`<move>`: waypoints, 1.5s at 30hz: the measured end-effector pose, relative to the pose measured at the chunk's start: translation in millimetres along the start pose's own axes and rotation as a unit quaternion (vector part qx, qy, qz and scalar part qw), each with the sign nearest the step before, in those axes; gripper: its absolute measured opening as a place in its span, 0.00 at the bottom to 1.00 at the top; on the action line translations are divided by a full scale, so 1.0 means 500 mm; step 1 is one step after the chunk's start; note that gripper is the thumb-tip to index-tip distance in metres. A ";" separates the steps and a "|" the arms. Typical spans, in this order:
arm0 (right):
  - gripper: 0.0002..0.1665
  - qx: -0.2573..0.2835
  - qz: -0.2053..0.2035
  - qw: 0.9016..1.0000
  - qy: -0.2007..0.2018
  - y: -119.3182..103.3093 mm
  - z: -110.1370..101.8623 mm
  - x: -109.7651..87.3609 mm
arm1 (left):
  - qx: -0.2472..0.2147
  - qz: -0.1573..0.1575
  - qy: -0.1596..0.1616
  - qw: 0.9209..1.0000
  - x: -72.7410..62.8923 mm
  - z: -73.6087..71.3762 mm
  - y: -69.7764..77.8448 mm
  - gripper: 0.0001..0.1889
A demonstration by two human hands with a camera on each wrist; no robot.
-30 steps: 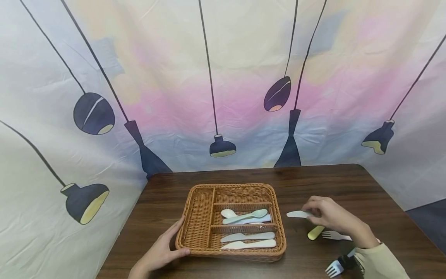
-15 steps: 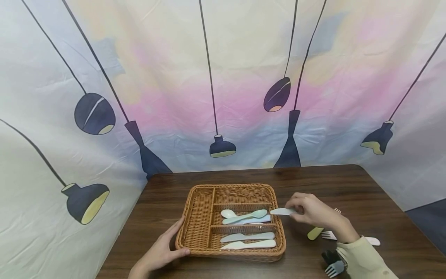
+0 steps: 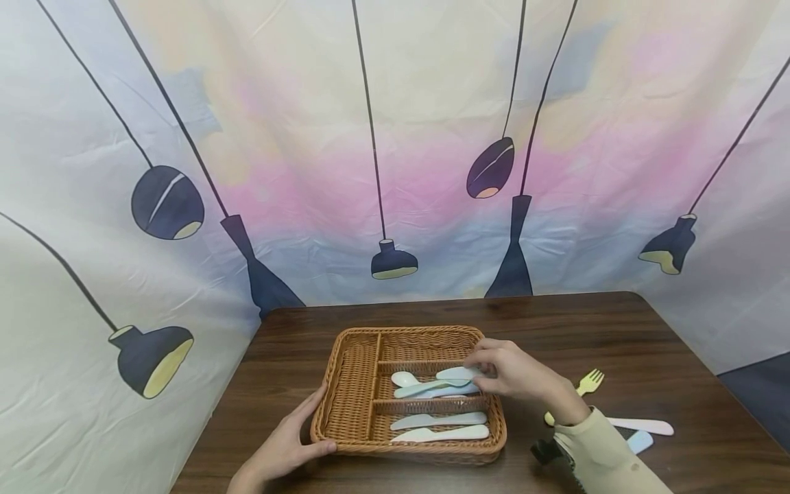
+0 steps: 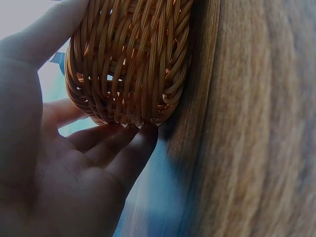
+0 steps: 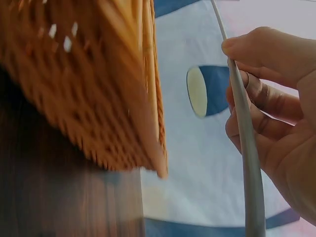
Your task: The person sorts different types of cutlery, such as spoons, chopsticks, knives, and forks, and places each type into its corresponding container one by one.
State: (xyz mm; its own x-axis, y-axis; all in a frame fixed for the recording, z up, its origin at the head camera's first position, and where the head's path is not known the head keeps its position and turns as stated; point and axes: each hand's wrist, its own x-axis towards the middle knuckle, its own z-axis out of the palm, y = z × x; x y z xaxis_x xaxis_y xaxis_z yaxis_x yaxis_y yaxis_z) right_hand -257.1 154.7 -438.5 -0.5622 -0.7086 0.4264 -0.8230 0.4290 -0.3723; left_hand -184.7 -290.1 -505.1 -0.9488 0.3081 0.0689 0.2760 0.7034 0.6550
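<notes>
A brown wicker cutlery basket (image 3: pixel 432 451) with several compartments stands on the table. My left hand (image 3: pixel 286 432) holds its near left corner, thumb at the front and fingers along the side; the left wrist view shows these fingers against the woven wall (image 4: pixel 128 64). My right hand (image 3: pixel 512 370) pinches a white knife (image 3: pixel 453 373) between thumb and fingers, its blade over the middle compartment. Below that blade lie a white spoon (image 3: pixel 404 379), a mint-green spoon (image 3: pixel 420 389) and a pale blue utensil. Two pale knives (image 3: pixel 439 432) rest in the front compartment.
Right of the basket, a yellow fork (image 3: pixel 591 381) lies partly behind the right forearm. A pale pink handle (image 3: pixel 642 426) and a light blue handle (image 3: pixel 640 441) stick out past the sleeve. The left and back compartments hold nothing visible. A printed curtain hangs behind the table.
My right hand has carried the white knife leftward from the table on the right, over the basket's right rim to the middle compartment. The left hand and basket stay in place.
</notes>
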 end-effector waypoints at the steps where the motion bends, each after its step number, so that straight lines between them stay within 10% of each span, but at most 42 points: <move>1: 0.13 0.003 -0.005 1.000 0.000 -0.005 0.003 0.006 | -0.001 0.000 0.000 1.000 0.000 0.000 0.000 0.52; 27: 0.13 0.016 -0.097 0.995 -0.009 -0.082 0.087 0.091 | -0.015 -0.002 -0.010 1.000 -0.001 -0.004 -0.001 0.51; 45: 0.17 0.050 -0.045 0.997 -0.041 -0.096 0.087 0.087 | -0.016 0.001 -0.012 1.000 0.002 -0.003 -0.004 0.51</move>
State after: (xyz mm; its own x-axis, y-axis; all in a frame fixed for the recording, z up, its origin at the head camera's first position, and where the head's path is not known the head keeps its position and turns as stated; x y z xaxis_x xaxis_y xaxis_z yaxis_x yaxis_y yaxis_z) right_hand -238.6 79.2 -437.9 -0.4748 -0.7871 0.3938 -0.8551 0.3066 -0.4181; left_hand -186.3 -292.2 -505.1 -0.9441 0.3253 0.0533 0.2734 0.6824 0.6780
